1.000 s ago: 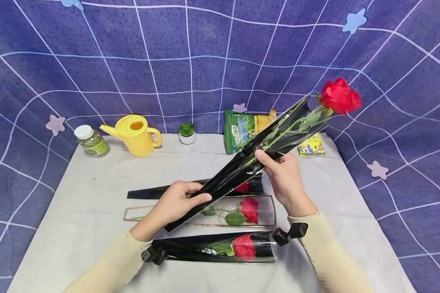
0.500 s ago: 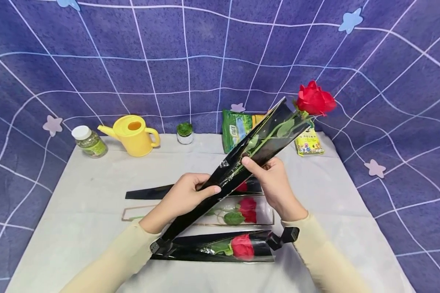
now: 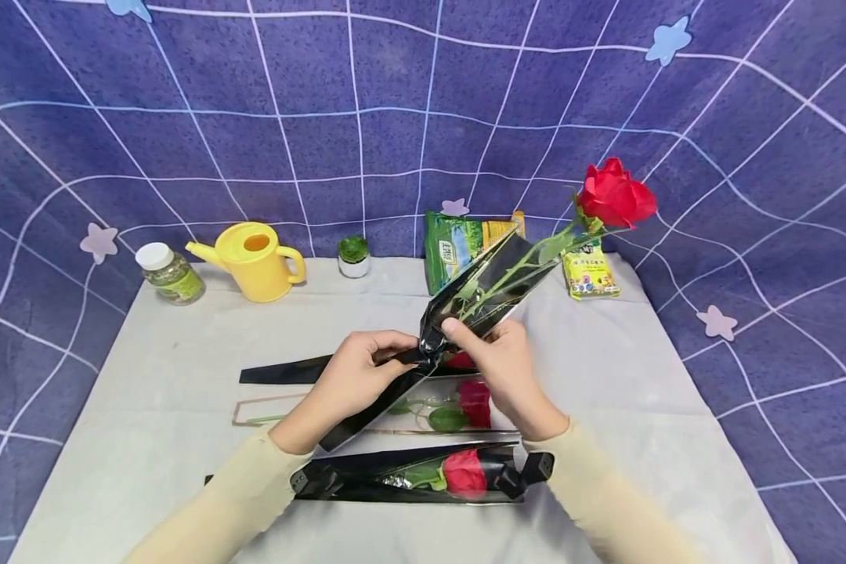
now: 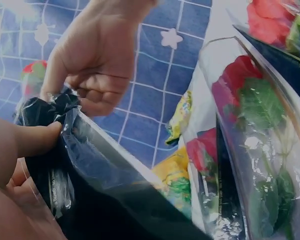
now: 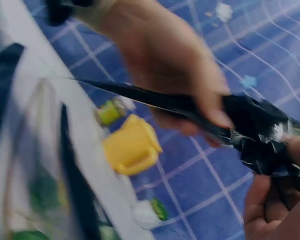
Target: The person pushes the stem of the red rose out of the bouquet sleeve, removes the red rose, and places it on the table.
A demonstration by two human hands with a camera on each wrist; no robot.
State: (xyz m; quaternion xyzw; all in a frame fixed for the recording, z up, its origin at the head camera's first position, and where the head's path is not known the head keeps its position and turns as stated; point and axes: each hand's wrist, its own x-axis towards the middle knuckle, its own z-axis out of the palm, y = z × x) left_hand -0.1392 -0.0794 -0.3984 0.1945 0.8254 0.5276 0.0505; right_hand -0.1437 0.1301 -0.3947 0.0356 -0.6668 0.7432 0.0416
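Observation:
Both hands hold one black and clear flower sleeve (image 3: 374, 411) above the table, slanting up to the right. Out of its wide end comes a red rose (image 3: 615, 193) on a green stem. My left hand (image 3: 356, 374) pinches the sleeve at its middle, thumb on top. Just beyond, my right hand (image 3: 497, 364) grips the sleeve and the lower stem, thumb in front. Between the two hands the film is bunched and creased; the left wrist view shows this crumpled film (image 4: 52, 107) between the thumbs. Below lie a wrapped rose (image 3: 464, 474) and a clear-sleeved rose (image 3: 474, 403).
Another black sleeve (image 3: 282, 371) lies behind these, partly covered. Along the back stand a lidded jar (image 3: 172, 276), a yellow watering can (image 3: 264, 270), a small potted plant (image 3: 354, 256), a green bag (image 3: 451, 247) and a yellow packet (image 3: 591, 272). A blue-purple grid cloth (image 3: 395, 141) hangs behind.
The right hand has moved left and down toward the left hand. The sleeve has gone from straight to bunched between them, and more of the rose's stem shows beyond its wide end.

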